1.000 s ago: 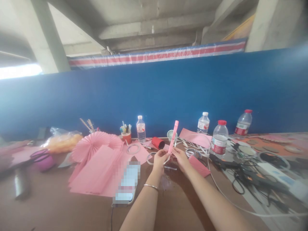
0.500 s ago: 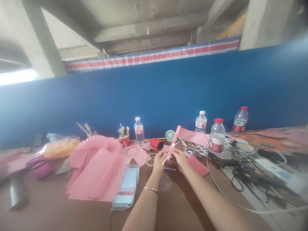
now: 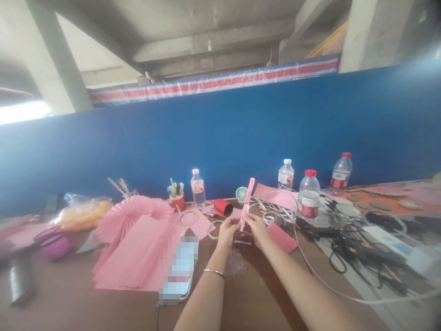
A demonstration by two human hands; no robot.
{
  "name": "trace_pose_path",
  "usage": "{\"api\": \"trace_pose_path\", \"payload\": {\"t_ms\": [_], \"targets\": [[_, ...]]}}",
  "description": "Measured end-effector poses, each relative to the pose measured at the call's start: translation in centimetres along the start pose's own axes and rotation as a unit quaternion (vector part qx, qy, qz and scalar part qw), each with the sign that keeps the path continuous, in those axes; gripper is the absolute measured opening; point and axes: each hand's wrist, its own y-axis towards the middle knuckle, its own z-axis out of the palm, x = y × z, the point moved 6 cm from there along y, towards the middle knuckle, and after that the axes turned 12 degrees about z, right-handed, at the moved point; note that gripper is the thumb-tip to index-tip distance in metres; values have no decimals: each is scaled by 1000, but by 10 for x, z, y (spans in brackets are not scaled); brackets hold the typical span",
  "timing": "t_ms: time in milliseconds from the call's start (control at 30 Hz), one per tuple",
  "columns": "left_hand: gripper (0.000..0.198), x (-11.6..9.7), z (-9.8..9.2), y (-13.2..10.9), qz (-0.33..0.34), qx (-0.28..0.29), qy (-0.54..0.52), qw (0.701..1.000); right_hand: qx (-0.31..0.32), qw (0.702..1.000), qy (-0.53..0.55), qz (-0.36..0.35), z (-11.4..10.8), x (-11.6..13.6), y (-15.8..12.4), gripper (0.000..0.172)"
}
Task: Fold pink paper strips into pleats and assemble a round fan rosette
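The left hand (image 3: 228, 231) and right hand (image 3: 257, 229), close together, both pinch the lower end of one pink paper strip (image 3: 247, 197), right of centre in the frame's lower half. Four bottles (image 3: 310, 185) stand beyond, two white-capped, two red-capped; their labels (image 3: 309, 208) are unreadable.

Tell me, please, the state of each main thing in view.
Pink strip: raised, leaning slightly, left hand and right hand at its lower end.
Four bottles: upright, capped.
Phone: lying flat, screen lit.
Red cylinder: on its side.
Red cup: upright, holding slim items.
Pleated pink paper: fanned out.
Small fan: running or not, cannot tell.
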Motion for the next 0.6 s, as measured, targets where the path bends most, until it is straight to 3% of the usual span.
{"api": "trace_pose_path", "payload": {"t_ms": [300, 600], "targets": [[29, -4, 1, -1, 11, -10, 21, 1000, -27, 990, -113, -75, 0, 14, -5, 32], [29, -6, -2, 0, 31, -32, 28, 999, -20, 985, -143, -90, 2, 20, -9, 31]]}}
